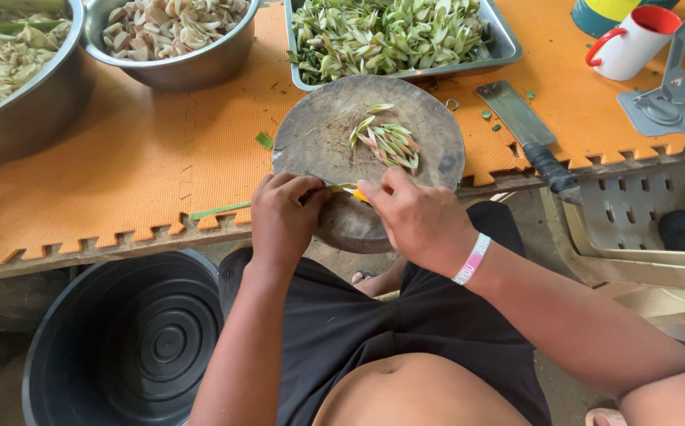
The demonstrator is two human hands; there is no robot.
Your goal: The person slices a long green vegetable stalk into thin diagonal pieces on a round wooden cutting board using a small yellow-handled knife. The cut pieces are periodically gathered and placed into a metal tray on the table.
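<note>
Orange mat (145,158) bears a round board (323,134); both hands (287,217) (417,221) pinch one slender bud (341,188) together.

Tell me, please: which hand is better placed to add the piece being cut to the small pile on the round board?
Probably the right hand. It lies nearer the pile of cut pieces on the round board, while the left hand sits at the board's near-left edge.

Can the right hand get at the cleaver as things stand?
Probably yes: the cleaver lies bare on the orange mat, right of the board, nothing between. But the right hand holds a small yellow-handled knife.
</note>
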